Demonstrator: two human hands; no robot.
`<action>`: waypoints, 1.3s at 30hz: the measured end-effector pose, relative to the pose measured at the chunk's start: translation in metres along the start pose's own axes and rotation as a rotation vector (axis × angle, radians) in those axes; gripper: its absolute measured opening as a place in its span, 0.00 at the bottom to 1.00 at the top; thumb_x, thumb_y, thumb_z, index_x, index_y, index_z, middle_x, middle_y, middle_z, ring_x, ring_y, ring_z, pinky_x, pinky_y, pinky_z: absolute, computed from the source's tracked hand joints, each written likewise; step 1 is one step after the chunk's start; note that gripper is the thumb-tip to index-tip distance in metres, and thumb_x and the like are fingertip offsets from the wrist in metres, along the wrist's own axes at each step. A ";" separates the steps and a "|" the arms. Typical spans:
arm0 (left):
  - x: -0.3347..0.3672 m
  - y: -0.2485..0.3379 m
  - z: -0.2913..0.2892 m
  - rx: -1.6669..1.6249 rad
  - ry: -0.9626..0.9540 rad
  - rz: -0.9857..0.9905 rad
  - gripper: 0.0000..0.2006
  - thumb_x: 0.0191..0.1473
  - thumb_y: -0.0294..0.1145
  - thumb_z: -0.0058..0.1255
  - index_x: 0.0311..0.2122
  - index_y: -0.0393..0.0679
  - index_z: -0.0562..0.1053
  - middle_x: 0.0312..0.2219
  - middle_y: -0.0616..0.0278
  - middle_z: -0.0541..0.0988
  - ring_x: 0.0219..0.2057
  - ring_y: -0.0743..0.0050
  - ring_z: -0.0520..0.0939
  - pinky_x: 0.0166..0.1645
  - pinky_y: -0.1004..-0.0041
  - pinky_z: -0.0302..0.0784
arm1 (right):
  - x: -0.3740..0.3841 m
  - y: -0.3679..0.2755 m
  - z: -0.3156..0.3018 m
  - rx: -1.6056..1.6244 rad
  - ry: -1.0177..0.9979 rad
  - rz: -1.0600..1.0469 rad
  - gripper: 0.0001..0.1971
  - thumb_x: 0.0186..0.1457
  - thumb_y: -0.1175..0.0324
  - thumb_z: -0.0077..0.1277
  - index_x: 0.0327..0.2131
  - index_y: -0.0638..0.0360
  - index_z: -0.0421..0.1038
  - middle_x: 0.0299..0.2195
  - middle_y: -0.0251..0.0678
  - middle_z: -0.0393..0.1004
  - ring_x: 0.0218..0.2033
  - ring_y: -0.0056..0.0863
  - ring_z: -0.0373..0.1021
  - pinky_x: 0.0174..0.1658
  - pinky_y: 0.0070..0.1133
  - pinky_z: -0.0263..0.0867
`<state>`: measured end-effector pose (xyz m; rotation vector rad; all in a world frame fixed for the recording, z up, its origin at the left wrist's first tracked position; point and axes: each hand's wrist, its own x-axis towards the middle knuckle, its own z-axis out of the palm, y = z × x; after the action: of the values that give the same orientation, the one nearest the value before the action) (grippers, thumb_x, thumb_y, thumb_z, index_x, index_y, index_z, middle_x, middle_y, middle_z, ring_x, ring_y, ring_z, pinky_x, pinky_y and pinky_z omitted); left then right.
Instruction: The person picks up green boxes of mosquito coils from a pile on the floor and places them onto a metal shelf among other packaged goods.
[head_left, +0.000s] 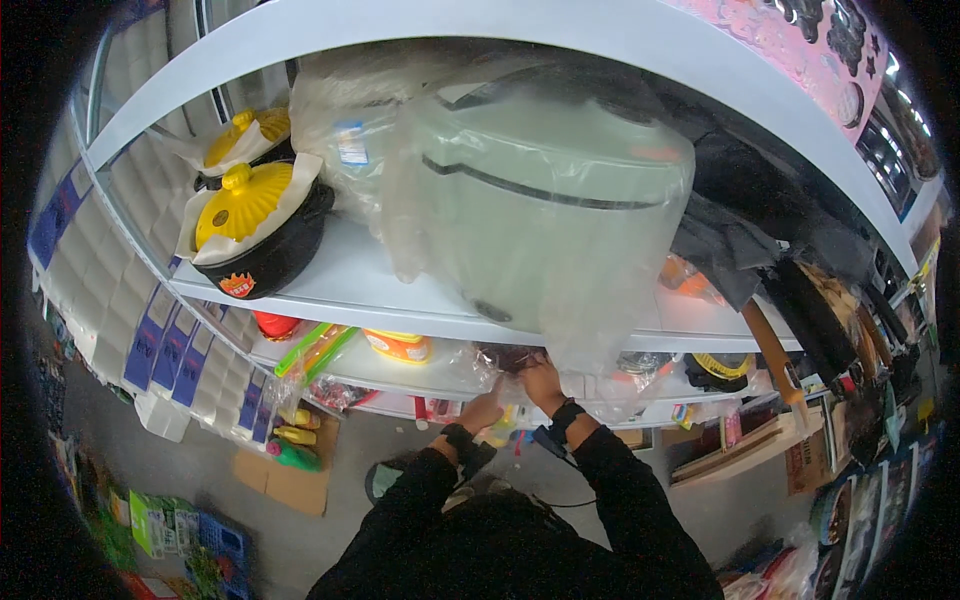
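Both my hands are at the front of the shelf below the large bin. Between them is a dark brownish thing in clear plastic wrap (pixel 507 357); its kind is too small and blurred to tell. My right hand (pixel 543 386) has its fingers closed on the right side of this wrapped thing. Lower and to the left, my left hand (pixel 482 411) is partly curled, a finger or thumb reaching up to the wrap's near edge. Just above my hands, the pale green bin (pixel 540 200) stands on the upper shelf under loose clear plastic.
Black pots with yellow lids (pixel 245 215) stand left on the upper shelf (pixel 345 265). A yellow-and-white tub (pixel 398 346) and green-and-orange packs (pixel 318 350) lie below. Bottles (pixel 295 455) stand on floor cardboard at left. Wooden boards (pixel 745 450) lean at right.
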<state>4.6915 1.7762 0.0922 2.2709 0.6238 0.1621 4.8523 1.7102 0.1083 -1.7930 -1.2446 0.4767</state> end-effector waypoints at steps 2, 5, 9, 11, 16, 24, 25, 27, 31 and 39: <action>0.003 0.001 0.005 0.074 0.033 0.017 0.39 0.37 0.28 0.41 0.57 0.44 0.39 0.21 0.39 0.72 0.24 0.43 0.73 0.29 0.56 0.66 | 0.001 -0.008 -0.004 -0.093 0.058 -0.086 0.09 0.38 0.65 0.46 0.26 0.52 0.73 0.35 0.35 0.67 0.41 0.36 0.60 0.47 0.29 0.53; 0.002 0.001 0.006 0.063 -0.013 -0.025 0.39 0.38 0.29 0.41 0.57 0.44 0.40 0.21 0.39 0.72 0.24 0.44 0.73 0.29 0.56 0.66 | 0.005 -0.014 -0.016 -0.229 0.041 -0.220 0.11 0.40 0.66 0.45 0.30 0.54 0.71 0.37 0.36 0.67 0.42 0.36 0.59 0.47 0.29 0.54; -0.005 0.005 -0.002 0.081 -0.014 -0.031 0.37 0.39 0.31 0.41 0.56 0.42 0.42 0.20 0.42 0.73 0.23 0.46 0.74 0.28 0.58 0.67 | 0.009 -0.006 -0.019 0.289 -0.046 0.021 0.13 0.40 0.65 0.44 0.32 0.53 0.70 0.39 0.34 0.67 0.44 0.36 0.59 0.48 0.28 0.54; -0.008 0.010 -0.006 0.132 -0.059 -0.091 0.36 0.40 0.31 0.41 0.56 0.41 0.44 0.20 0.43 0.73 0.23 0.47 0.74 0.27 0.58 0.67 | 0.005 0.002 -0.014 -0.144 -0.012 -0.143 0.12 0.40 0.63 0.44 0.31 0.52 0.71 0.38 0.33 0.67 0.44 0.36 0.59 0.47 0.27 0.55; -0.012 0.028 -0.013 0.268 0.157 0.010 0.34 0.41 0.32 0.41 0.55 0.39 0.45 0.23 0.44 0.73 0.23 0.48 0.74 0.27 0.57 0.67 | 0.004 0.009 0.004 -0.625 0.020 -0.252 0.09 0.40 0.62 0.44 0.25 0.49 0.73 0.33 0.31 0.70 0.45 0.34 0.59 0.41 0.27 0.61; -0.011 0.031 -0.012 0.374 0.017 -0.101 0.34 0.41 0.31 0.39 0.55 0.38 0.45 0.20 0.47 0.74 0.22 0.50 0.74 0.26 0.57 0.67 | 0.008 0.001 0.006 -0.736 -0.052 -0.254 0.16 0.39 0.61 0.46 0.33 0.56 0.72 0.39 0.40 0.67 0.49 0.36 0.56 0.47 0.29 0.57; -0.011 0.028 -0.008 0.366 0.000 -0.083 0.33 0.41 0.31 0.39 0.55 0.38 0.46 0.21 0.47 0.74 0.22 0.50 0.74 0.26 0.57 0.67 | 0.008 0.002 0.006 -0.896 -0.141 -0.266 0.18 0.39 0.61 0.46 0.35 0.57 0.71 0.41 0.40 0.67 0.49 0.36 0.56 0.49 0.29 0.55; -0.012 0.022 -0.004 0.366 -0.024 -0.051 0.33 0.40 0.30 0.39 0.55 0.38 0.47 0.22 0.46 0.74 0.23 0.49 0.75 0.27 0.57 0.67 | 0.013 0.007 0.004 -0.927 -0.174 -0.312 0.21 0.40 0.60 0.46 0.40 0.56 0.67 0.44 0.40 0.64 0.49 0.36 0.56 0.51 0.27 0.53; -0.012 0.019 -0.004 0.312 0.011 -0.060 0.32 0.40 0.29 0.39 0.54 0.38 0.49 0.23 0.45 0.74 0.25 0.49 0.75 0.28 0.58 0.68 | 0.020 0.013 0.005 -0.769 -0.224 -0.199 0.23 0.43 0.58 0.45 0.45 0.55 0.64 0.46 0.38 0.62 0.50 0.36 0.55 0.51 0.25 0.52; -0.010 0.039 -0.014 0.280 0.278 -0.112 0.33 0.37 0.27 0.41 0.53 0.37 0.48 0.20 0.49 0.73 0.21 0.51 0.74 0.26 0.58 0.67 | 0.013 0.011 -0.005 -0.694 -0.245 -0.190 0.23 0.45 0.53 0.43 0.46 0.49 0.63 0.44 0.41 0.64 0.45 0.40 0.60 0.45 0.29 0.59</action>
<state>4.6934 1.7574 0.1303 2.4943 0.9690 0.3590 4.8677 1.7186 0.1038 -2.1872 -1.8972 0.1583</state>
